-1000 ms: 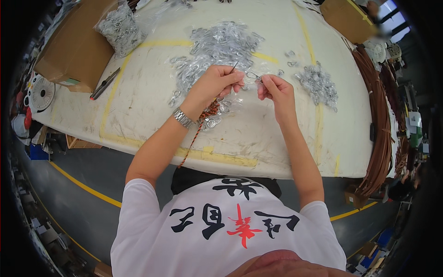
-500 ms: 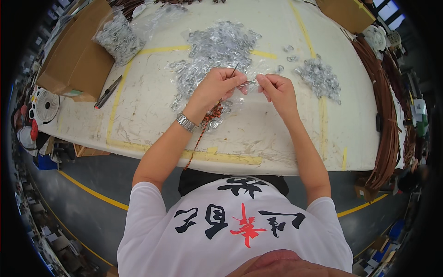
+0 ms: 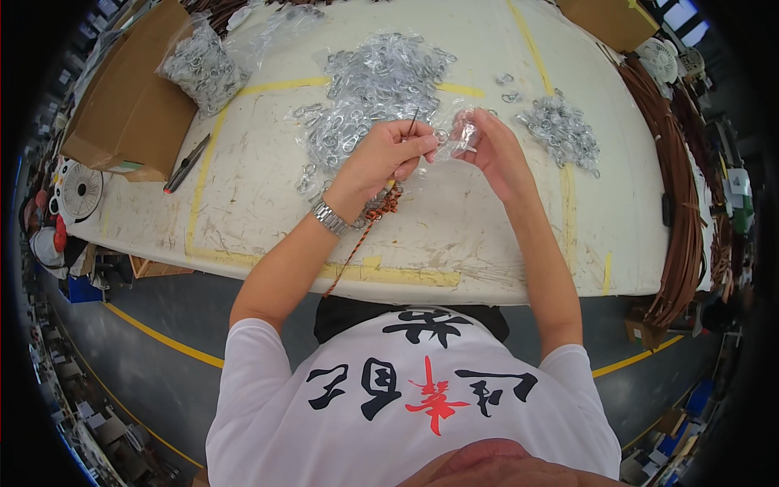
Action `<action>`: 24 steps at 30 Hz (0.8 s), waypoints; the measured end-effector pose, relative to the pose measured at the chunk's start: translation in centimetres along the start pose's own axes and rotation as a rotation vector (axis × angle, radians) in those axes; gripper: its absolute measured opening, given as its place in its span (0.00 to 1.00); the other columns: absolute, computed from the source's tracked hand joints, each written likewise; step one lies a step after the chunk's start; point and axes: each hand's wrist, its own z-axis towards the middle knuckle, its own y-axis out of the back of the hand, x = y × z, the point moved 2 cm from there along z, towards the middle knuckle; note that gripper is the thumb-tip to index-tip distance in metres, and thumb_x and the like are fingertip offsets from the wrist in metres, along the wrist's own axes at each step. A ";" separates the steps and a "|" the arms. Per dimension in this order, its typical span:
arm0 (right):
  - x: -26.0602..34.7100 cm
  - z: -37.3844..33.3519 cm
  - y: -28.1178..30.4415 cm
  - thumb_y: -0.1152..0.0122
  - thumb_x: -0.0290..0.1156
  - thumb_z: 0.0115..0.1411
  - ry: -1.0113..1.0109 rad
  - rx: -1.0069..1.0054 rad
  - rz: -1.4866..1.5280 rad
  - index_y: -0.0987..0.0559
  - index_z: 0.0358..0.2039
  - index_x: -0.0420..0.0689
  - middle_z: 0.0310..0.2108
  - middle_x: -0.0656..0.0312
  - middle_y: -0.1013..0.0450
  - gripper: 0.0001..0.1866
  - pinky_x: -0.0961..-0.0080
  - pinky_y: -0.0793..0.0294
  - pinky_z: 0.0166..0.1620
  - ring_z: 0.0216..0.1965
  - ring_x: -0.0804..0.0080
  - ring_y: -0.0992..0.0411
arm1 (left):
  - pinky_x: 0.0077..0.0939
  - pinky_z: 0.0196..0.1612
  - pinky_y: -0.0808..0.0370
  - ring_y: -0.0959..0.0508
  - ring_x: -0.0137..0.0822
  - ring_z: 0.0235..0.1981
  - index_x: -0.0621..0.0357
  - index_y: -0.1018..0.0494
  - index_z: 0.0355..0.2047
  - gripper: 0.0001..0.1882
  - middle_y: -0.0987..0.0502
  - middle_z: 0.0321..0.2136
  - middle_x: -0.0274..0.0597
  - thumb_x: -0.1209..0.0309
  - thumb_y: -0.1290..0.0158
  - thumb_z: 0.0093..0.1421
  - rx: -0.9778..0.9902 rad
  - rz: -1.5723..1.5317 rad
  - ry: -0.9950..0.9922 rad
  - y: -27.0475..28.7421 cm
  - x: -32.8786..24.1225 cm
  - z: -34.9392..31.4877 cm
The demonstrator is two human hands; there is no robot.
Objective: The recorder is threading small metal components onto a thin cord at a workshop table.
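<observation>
Over the middle of the table, my left hand [image 3: 386, 154] is closed, pinching a small silver metal ring [image 3: 441, 136] at its fingertips. A thin dark rod [image 3: 414, 122] sticks up from between those fingers. Close beside it, my right hand [image 3: 501, 156] has its fingers curled round a crumpled clear plastic bag [image 3: 464, 130]. An orange and dark twisted cord [image 3: 357, 242] trails from under my left hand towards the table's near edge. Behind my left hand spreads a large heap of bagged silver metal hooks or rings [image 3: 377, 77]; their exact kind is too small to tell.
A smaller pile of metal pieces [image 3: 560, 130] lies to the right. On the left stand a cardboard box [image 3: 130, 97], a filled plastic bag [image 3: 203, 69], a dark cutter-like tool [image 3: 188, 162] and a small fan [image 3: 79, 191]. Brown strips [image 3: 677, 195] hang along the right edge.
My right hand has turned and moved slightly right, its fingers opening round the clear bag, which now shows more. The left hand has hardly moved.
</observation>
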 end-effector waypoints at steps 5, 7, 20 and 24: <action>-2.1 -1.1 -1.6 0.39 0.42 0.73 -0.074 -0.087 -0.113 0.20 0.55 0.43 0.45 0.65 0.20 0.19 0.69 0.19 0.50 0.47 0.76 0.22 | 0.14 0.19 0.44 0.37 0.15 0.17 0.61 0.20 0.42 0.08 0.21 0.27 0.29 0.69 0.40 0.69 -0.173 0.131 -0.114 -0.6 -0.9 -0.2; -3.1 -0.9 -1.2 0.39 0.42 0.73 -0.101 -0.078 -0.033 0.20 0.56 0.43 0.46 0.64 0.20 0.19 0.68 0.19 0.51 0.48 0.74 0.22 | 0.14 0.20 0.43 0.36 0.14 0.17 0.62 0.20 0.42 0.08 0.21 0.26 0.29 0.69 0.39 0.68 -0.188 0.176 -0.138 -1.1 -1.2 -0.4; -3.2 -1.6 -2.7 0.41 0.43 0.74 -0.105 -0.052 0.109 0.20 0.58 0.43 0.47 0.63 0.20 0.21 0.70 0.22 0.52 0.49 0.75 0.23 | 0.14 0.21 0.41 0.35 0.13 0.19 0.63 0.19 0.44 0.10 0.19 0.26 0.28 0.71 0.38 0.67 -0.263 0.309 -0.209 -1.4 -1.6 -0.6; -3.2 -1.8 -2.0 0.41 0.43 0.74 -0.089 -0.084 0.039 0.18 0.56 0.42 0.46 0.64 0.19 0.20 0.72 0.22 0.50 0.46 0.76 0.22 | 0.13 0.22 0.41 0.35 0.13 0.20 0.63 0.18 0.43 0.09 0.18 0.27 0.29 0.70 0.38 0.66 -0.247 0.409 -0.188 -1.2 -0.8 -0.4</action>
